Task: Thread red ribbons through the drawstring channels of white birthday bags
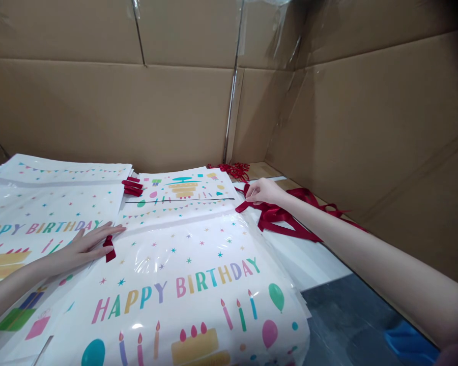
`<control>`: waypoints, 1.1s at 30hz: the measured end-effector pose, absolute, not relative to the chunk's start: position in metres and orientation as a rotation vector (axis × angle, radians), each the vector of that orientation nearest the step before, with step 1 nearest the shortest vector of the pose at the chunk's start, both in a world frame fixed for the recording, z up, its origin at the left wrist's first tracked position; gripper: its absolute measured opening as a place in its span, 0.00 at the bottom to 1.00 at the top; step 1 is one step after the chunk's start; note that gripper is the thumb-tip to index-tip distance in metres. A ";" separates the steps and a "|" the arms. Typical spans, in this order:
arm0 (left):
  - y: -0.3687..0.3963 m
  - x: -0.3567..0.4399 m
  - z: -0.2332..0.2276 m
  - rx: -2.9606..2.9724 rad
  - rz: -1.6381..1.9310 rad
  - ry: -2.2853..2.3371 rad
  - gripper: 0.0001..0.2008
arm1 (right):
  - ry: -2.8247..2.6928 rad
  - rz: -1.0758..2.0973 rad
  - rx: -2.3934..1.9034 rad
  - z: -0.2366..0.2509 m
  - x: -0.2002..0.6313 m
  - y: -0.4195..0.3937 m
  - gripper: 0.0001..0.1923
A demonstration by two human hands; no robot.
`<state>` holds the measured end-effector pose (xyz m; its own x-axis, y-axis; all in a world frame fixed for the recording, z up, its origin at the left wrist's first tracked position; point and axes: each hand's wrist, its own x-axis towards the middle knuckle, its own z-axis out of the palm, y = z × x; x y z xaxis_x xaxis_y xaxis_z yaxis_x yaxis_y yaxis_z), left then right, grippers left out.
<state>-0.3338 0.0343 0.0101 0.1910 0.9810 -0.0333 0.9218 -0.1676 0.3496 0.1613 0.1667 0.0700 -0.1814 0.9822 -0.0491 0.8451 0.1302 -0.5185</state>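
Cardboard walls are enclosing our worktable (339,310).
We are pressing left hand (87,246) fingers flat, spread, on birthday bags (183,274); right hand (263,192) is pinching red ribbon (286,221).

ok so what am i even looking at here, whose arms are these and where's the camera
There is no machine here: these are a person's two bare arms, filmed by one camera worn on their head, looking forward and down. That is why the arms come in from the bottom corners.

The left hand lies flat on the glossy white plastic "HAPPY BIRTHDAY" bag, beside a short dark red ribbon tab at its edge. The right hand reaches further out and pinches the end of a loose dark red ribbon bundle lying to the right of the bags. A second stack of the same printed bags sits on the left. Brown cardboard walls stand around the work surface.
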 end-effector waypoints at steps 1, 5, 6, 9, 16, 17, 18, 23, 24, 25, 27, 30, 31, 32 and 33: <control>0.035 -0.335 0.010 2.166 0.274 1.793 0.29 | -2.090 0.672 -1.770 0.068 0.163 0.168 0.04; 0.038 -0.341 0.011 2.129 0.219 1.746 0.30 | -1.908 0.885 -1.755 0.061 0.170 0.172 0.07; 0.039 -0.341 0.011 2.133 0.210 1.743 0.30 | -1.851 0.931 -1.755 0.059 0.172 0.172 0.07; 0.039 -0.342 0.011 2.164 0.189 1.753 0.30 | -1.730 1.021 -1.746 0.053 0.175 0.173 0.07; 0.039 -0.340 0.011 2.149 0.170 1.796 0.29 | -1.636 1.110 -1.730 0.050 0.177 0.177 0.11; 0.039 -0.340 0.011 2.150 0.173 1.794 0.29 | -1.626 1.113 -1.731 0.049 0.177 0.178 0.11; 0.039 -0.340 0.010 2.154 0.177 1.794 0.29 | -1.618 1.115 -1.731 0.048 0.178 0.179 0.11; 0.039 -0.342 0.009 2.163 0.193 1.799 0.29 | -1.594 1.122 -1.722 0.042 0.181 0.183 0.10; 0.039 -0.341 0.009 2.159 0.194 1.795 0.28 | -1.589 1.125 -1.716 0.040 0.182 0.184 0.10; 0.039 -0.341 0.009 2.154 0.194 1.791 0.28 | -1.585 1.130 -1.712 0.039 0.183 0.184 0.11; 0.039 -0.340 0.010 2.144 0.194 1.788 0.28 | -1.566 1.146 -1.717 0.037 0.185 0.185 0.11; 0.038 -0.338 0.012 2.130 0.190 1.798 0.28 | -1.517 1.175 -1.738 0.030 0.190 0.187 0.11; 0.037 -0.337 0.013 2.127 0.187 1.802 0.28 | -1.503 1.180 -1.739 0.027 0.192 0.188 0.10; 0.037 -0.337 0.013 2.127 0.184 1.807 0.28 | -1.497 1.186 -1.732 0.023 0.193 0.189 0.10; 0.036 -0.336 0.014 2.129 0.182 1.810 0.28 | -1.495 1.199 -1.716 0.020 0.195 0.190 0.10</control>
